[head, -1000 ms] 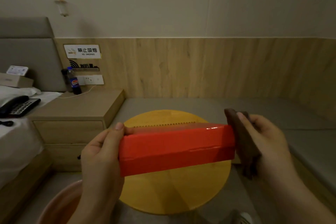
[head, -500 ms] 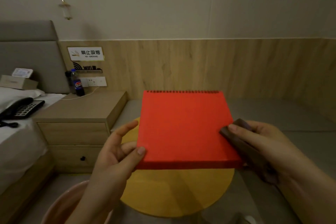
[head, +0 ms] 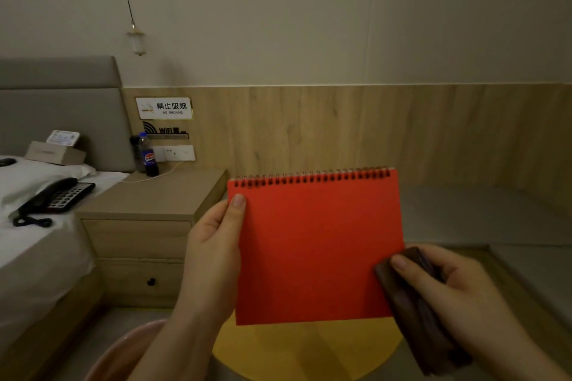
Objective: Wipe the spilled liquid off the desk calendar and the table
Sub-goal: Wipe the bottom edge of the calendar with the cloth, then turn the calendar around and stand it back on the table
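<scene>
Yellow round table (head: 309, 353) sits low in view, mostly hidden behind the red desk calendar (head: 318, 250) & cut off at bottom. Left hand (head: 213, 254) grips calendar's left edge, thumb on front, other fingers hidden behind. Right hand (head: 448, 291) curls round a dark brown cloth (head: 414, 309), pressed to calendar's lower right corner. Beyond left thumb: Pepsi bottle (head: 148, 155), sign (head: 164, 108) reading "NO SMOKING", "WIFI" below.
</scene>
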`<act>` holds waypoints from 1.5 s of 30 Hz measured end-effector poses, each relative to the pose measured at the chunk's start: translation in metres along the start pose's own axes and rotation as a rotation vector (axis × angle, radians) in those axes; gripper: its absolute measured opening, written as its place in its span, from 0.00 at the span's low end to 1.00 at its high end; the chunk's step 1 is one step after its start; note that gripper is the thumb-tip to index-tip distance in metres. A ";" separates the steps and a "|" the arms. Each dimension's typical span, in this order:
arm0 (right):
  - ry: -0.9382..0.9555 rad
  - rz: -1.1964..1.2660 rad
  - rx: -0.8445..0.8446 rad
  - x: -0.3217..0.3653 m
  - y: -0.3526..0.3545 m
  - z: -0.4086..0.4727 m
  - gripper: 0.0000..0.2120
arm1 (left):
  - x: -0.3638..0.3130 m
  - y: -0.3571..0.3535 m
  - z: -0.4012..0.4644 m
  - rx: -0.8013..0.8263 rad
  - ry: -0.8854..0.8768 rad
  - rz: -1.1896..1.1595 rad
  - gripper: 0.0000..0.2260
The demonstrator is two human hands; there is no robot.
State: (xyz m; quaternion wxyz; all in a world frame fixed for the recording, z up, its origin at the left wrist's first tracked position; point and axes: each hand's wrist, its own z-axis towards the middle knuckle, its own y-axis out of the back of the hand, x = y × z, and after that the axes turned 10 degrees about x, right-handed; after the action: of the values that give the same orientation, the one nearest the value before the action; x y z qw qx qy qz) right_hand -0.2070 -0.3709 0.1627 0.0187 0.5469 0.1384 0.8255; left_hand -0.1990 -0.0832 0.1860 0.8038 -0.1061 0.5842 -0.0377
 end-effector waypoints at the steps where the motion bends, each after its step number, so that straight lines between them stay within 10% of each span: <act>1: 0.018 0.026 -0.040 0.003 0.000 0.002 0.09 | 0.002 0.000 -0.001 -0.005 0.010 0.002 0.12; 12: 0.042 0.043 -0.207 0.024 0.003 0.035 0.12 | 0.017 -0.004 0.000 -0.010 0.034 0.046 0.14; 24: 0.216 -0.112 -0.687 0.014 -0.054 -0.002 0.03 | -0.015 -0.017 0.026 -0.202 -0.099 0.793 0.21; 28: 0.423 -0.249 -0.792 0.013 -0.079 -0.007 0.03 | -0.034 -0.039 0.028 0.034 0.165 0.756 0.32; 31: 0.606 -0.438 -0.787 0.005 -0.096 -0.012 0.04 | -0.047 -0.049 0.038 0.091 0.292 0.790 0.39; 35: 0.625 -0.619 -0.698 -0.004 -0.110 -0.018 0.08 | -0.053 -0.050 0.047 0.164 0.395 0.777 0.23; 45: 0.568 -0.678 -0.327 0.032 -0.072 -0.021 0.13 | -0.057 -0.041 0.062 0.130 0.205 0.968 0.12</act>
State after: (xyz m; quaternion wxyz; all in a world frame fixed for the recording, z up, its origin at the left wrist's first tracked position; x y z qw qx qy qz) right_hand -0.2481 -0.3000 0.1659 0.3344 0.2132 0.1770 0.9008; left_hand -0.1555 -0.1048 0.2661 0.6726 0.2314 0.6388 0.2931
